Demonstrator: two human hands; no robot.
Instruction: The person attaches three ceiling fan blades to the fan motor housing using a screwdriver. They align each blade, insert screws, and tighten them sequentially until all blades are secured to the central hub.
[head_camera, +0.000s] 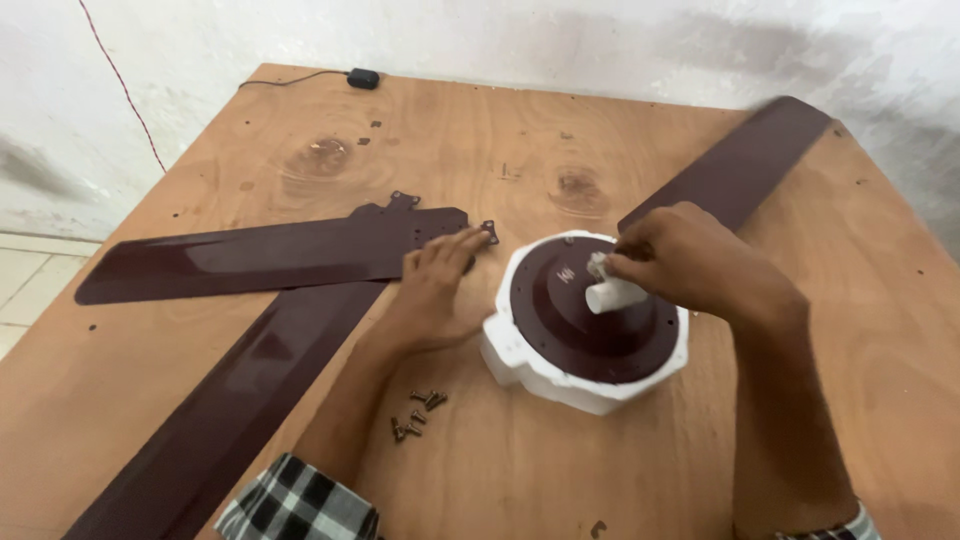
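A plywood counter (560, 470) fills nearly the whole view, backed by a whitewashed wall (560, 40), with a strip of tiled floor (25, 285) off its left edge. The landmark is the fan motor (585, 325), a dark maroon dome in a white foam cradle, sitting just right of the counter's middle.

Three maroon fan blades lie flat around the motor. One blade (270, 255) stretches away to the left of it, its bracket end nearest the motor. A second blade (220, 410) runs from the motor's left down to the lower left corner, passing under the first. The third blade (740, 165) reaches out behind the motor to the upper right.

The left hand (430, 300) rests just left of the motor, fingers together and flat, pressing on the first blade's bracket end. The right hand (690, 265) hovers over the motor, its fingers pinched on the top of the white shaft sleeve (612, 292) standing from the dome's centre.

A small heap of dark screws (415, 415) lies on the counter in front of the motor to its left, close beside the left forearm. A small black adapter (362, 77) with its cord sits at the far edge, well apart from the motor.
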